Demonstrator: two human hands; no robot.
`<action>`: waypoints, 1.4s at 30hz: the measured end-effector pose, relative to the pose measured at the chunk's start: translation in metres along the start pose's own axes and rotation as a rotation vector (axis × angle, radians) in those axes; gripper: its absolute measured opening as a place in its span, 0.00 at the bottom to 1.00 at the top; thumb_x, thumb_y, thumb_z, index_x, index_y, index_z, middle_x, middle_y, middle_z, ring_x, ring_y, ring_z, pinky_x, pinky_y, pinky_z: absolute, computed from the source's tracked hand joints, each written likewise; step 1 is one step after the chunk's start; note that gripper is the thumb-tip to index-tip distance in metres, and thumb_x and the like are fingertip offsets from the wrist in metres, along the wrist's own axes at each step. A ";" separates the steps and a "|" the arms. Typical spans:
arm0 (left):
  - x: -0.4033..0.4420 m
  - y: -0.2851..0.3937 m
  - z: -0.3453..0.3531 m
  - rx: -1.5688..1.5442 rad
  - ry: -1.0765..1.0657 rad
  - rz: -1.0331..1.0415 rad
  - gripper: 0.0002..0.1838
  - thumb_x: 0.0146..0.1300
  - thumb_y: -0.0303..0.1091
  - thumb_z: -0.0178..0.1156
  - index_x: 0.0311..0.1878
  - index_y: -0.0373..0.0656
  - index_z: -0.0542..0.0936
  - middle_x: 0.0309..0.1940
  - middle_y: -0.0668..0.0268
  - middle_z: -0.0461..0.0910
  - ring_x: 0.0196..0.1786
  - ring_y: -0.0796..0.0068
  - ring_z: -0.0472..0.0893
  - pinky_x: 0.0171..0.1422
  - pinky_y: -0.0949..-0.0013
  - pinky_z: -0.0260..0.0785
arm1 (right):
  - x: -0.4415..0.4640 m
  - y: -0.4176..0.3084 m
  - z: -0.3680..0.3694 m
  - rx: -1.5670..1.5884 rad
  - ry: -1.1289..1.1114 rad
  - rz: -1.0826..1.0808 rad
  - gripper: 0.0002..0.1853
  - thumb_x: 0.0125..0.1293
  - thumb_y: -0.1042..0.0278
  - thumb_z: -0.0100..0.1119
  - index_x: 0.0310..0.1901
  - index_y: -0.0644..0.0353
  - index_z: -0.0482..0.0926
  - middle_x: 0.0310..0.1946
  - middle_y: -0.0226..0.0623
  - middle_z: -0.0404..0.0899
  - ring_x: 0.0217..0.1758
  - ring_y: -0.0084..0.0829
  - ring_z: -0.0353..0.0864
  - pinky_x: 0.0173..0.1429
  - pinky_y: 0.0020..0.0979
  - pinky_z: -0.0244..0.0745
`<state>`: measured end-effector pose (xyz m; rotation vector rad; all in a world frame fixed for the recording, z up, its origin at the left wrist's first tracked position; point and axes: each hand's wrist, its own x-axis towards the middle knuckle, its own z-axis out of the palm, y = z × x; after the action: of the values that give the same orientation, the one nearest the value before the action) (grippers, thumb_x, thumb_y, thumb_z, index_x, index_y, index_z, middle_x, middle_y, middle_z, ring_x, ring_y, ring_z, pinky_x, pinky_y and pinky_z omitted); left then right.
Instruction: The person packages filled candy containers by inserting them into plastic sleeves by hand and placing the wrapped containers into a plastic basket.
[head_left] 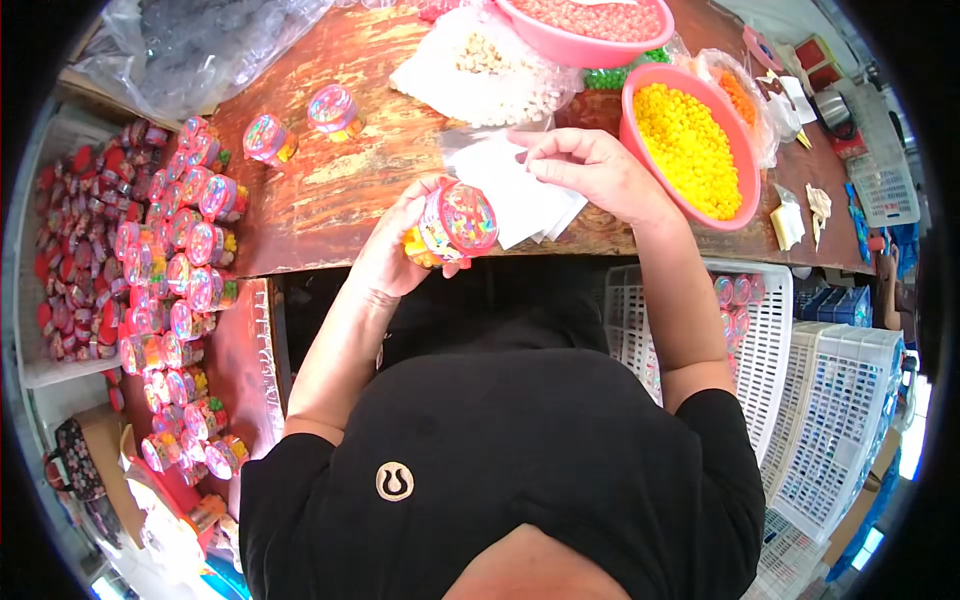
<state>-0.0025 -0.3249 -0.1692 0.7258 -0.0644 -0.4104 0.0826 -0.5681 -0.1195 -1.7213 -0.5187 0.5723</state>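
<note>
My left hand (392, 245) is wrapped round a small clear jar (461, 222) with a pink-rimmed, multicoloured lid. Yellow pieces show through its side, and the lid is tilted up toward me. To the right, my right hand (600, 172) hovers over white sheets (512, 190) on the table. Its thumb and fingertips are pinched together, and I cannot make out what is between them, if anything. The sheets lie partly beneath the right hand and beside the jar.
A pink basin of yellow beads (690, 150), another basin (600, 22) and a bag of pale pieces (485, 70) stand on the worn wooden table (340, 210). Two jars (334, 110) stand at left, near several stacked jars (208, 255). White crates (770, 350) stand at right.
</note>
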 end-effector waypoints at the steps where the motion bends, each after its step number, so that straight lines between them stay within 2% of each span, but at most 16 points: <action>1: 0.000 0.000 0.000 0.001 0.033 -0.020 0.26 0.60 0.50 0.59 0.54 0.44 0.66 0.41 0.59 0.77 0.31 0.66 0.82 0.19 0.73 0.72 | 0.001 0.001 -0.001 0.089 -0.025 0.002 0.09 0.65 0.68 0.55 0.43 0.63 0.77 0.47 0.41 0.80 0.49 0.26 0.78 0.52 0.26 0.72; 3: 0.001 0.000 0.000 0.036 0.018 -0.040 0.27 0.60 0.51 0.59 0.55 0.45 0.65 0.41 0.59 0.77 0.30 0.67 0.82 0.19 0.73 0.72 | -0.002 -0.008 0.000 0.291 -0.072 0.032 0.08 0.65 0.68 0.56 0.42 0.63 0.78 0.48 0.42 0.79 0.46 0.26 0.79 0.51 0.27 0.72; 10: 0.004 -0.003 -0.003 0.185 -0.059 -0.191 0.30 0.60 0.52 0.57 0.59 0.43 0.66 0.39 0.58 0.79 0.26 0.68 0.81 0.20 0.77 0.70 | 0.004 -0.022 0.002 0.208 -0.361 -0.043 0.08 0.64 0.70 0.55 0.41 0.65 0.78 0.42 0.41 0.81 0.44 0.26 0.80 0.51 0.29 0.74; 13: 0.003 -0.002 -0.006 0.182 -0.025 -0.215 0.29 0.61 0.53 0.57 0.57 0.42 0.68 0.38 0.58 0.79 0.27 0.68 0.81 0.19 0.75 0.69 | 0.003 -0.025 0.002 0.186 -0.401 0.115 0.07 0.64 0.73 0.56 0.41 0.66 0.78 0.38 0.37 0.81 0.44 0.23 0.79 0.50 0.29 0.74; 16: 0.006 -0.004 -0.004 0.079 0.022 -0.194 0.30 0.61 0.57 0.55 0.57 0.44 0.69 0.39 0.60 0.79 0.32 0.69 0.81 0.22 0.73 0.69 | -0.001 -0.023 0.007 0.208 -0.372 0.066 0.07 0.63 0.74 0.57 0.41 0.66 0.78 0.35 0.34 0.81 0.42 0.21 0.79 0.48 0.26 0.73; 18: 0.011 -0.008 -0.005 0.019 0.024 -0.169 0.31 0.61 0.59 0.55 0.57 0.44 0.69 0.40 0.62 0.78 0.36 0.69 0.81 0.24 0.72 0.70 | -0.003 -0.020 0.020 -0.084 -0.201 -0.204 0.07 0.62 0.74 0.59 0.40 0.65 0.79 0.33 0.31 0.81 0.39 0.20 0.78 0.46 0.25 0.73; 22: 0.020 -0.013 0.003 -0.040 0.000 -0.073 0.37 0.57 0.67 0.51 0.58 0.46 0.68 0.47 0.64 0.77 0.44 0.70 0.79 0.34 0.71 0.71 | -0.006 -0.017 0.031 -0.185 -0.027 -0.219 0.07 0.59 0.73 0.62 0.39 0.64 0.80 0.31 0.29 0.79 0.39 0.18 0.77 0.46 0.24 0.71; 24: 0.022 -0.015 0.011 -0.121 0.227 -0.023 0.38 0.56 0.68 0.50 0.59 0.46 0.67 0.48 0.64 0.77 0.44 0.71 0.78 0.38 0.69 0.71 | -0.003 -0.010 0.029 -0.297 -0.045 -0.216 0.18 0.57 0.70 0.65 0.49 0.63 0.76 0.41 0.35 0.78 0.46 0.23 0.76 0.51 0.26 0.70; 26: 0.028 -0.015 0.013 -0.144 0.205 -0.010 0.39 0.56 0.69 0.49 0.60 0.46 0.67 0.49 0.65 0.76 0.47 0.71 0.77 0.40 0.66 0.72 | 0.002 0.014 0.041 -0.526 0.569 -0.546 0.36 0.53 0.67 0.69 0.62 0.62 0.61 0.53 0.43 0.71 0.55 0.30 0.72 0.57 0.30 0.69; 27: 0.031 -0.016 0.014 -0.145 0.183 0.010 0.38 0.57 0.68 0.48 0.60 0.46 0.67 0.50 0.65 0.76 0.49 0.70 0.76 0.43 0.65 0.72 | -0.001 0.020 0.047 -0.167 0.358 -0.381 0.50 0.50 0.68 0.71 0.68 0.61 0.43 0.60 0.50 0.63 0.63 0.37 0.66 0.64 0.37 0.64; 28: 0.034 -0.017 0.017 -0.145 0.159 0.025 0.38 0.58 0.68 0.48 0.60 0.46 0.67 0.52 0.65 0.75 0.51 0.70 0.76 0.45 0.64 0.72 | 0.000 0.023 0.052 -0.167 0.365 -0.383 0.50 0.50 0.68 0.71 0.68 0.61 0.43 0.60 0.50 0.63 0.63 0.37 0.66 0.64 0.37 0.64; 30: 0.038 -0.017 0.031 -0.185 0.196 0.045 0.36 0.60 0.66 0.48 0.61 0.47 0.67 0.53 0.65 0.75 0.53 0.70 0.75 0.48 0.62 0.71 | 0.003 0.023 0.062 0.421 0.315 -0.256 0.52 0.51 0.73 0.70 0.68 0.61 0.40 0.60 0.50 0.64 0.64 0.39 0.64 0.67 0.39 0.61; 34: 0.044 -0.018 0.035 -0.192 0.227 0.044 0.31 0.65 0.59 0.48 0.61 0.46 0.67 0.56 0.64 0.73 0.56 0.67 0.73 0.57 0.60 0.68 | 0.001 0.030 0.064 0.066 0.438 -0.427 0.50 0.52 0.75 0.68 0.68 0.61 0.40 0.59 0.50 0.64 0.64 0.38 0.65 0.68 0.39 0.59; 38: 0.049 -0.022 0.040 -0.241 0.183 0.128 0.25 0.69 0.49 0.46 0.61 0.41 0.66 0.57 0.60 0.72 0.58 0.63 0.72 0.61 0.56 0.67 | 0.000 0.040 0.070 0.241 0.426 -0.338 0.51 0.50 0.73 0.71 0.68 0.63 0.43 0.60 0.50 0.64 0.65 0.38 0.64 0.69 0.38 0.58; 40: 0.054 -0.026 0.039 -0.240 0.207 0.130 0.22 0.70 0.43 0.45 0.60 0.38 0.65 0.57 0.58 0.72 0.58 0.62 0.72 0.62 0.53 0.67 | -0.008 0.041 0.065 -0.471 0.483 -0.275 0.54 0.46 0.69 0.74 0.68 0.64 0.44 0.61 0.49 0.62 0.66 0.38 0.61 0.69 0.37 0.57; 42: 0.050 -0.029 0.041 -0.230 0.265 0.093 0.21 0.71 0.39 0.43 0.60 0.36 0.65 0.58 0.58 0.71 0.60 0.62 0.71 0.64 0.54 0.65 | -0.011 0.046 0.056 -0.457 0.419 -0.260 0.56 0.43 0.67 0.76 0.68 0.65 0.44 0.63 0.48 0.60 0.67 0.38 0.60 0.70 0.38 0.56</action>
<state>0.0253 -0.3892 -0.1617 0.5426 0.1952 -0.2249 0.0410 -0.5415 -0.1736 -2.0892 -0.5864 -0.1099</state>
